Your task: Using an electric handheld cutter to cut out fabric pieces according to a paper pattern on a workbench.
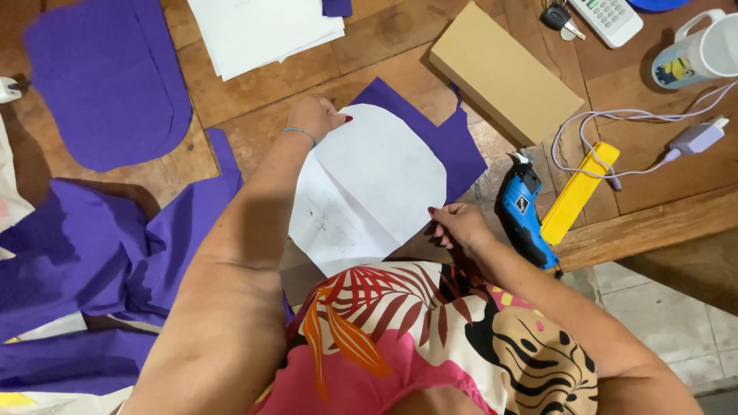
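Left hand [317,117] pressed flat on the far edge of the white paper pattern [367,188], fingers together. Right hand [459,226] pinching the near right edge of the same pattern, fingertips closed on it. Pattern lying between both hands, on top of a purple fabric piece [446,138], on the wooden table [384,38]. Right of the pattern, a blue glue gun [524,219] and a yellow bar [578,192]. Beyond the pattern, a tan box [503,73]. Left of the pattern, more purple fabric [100,84].
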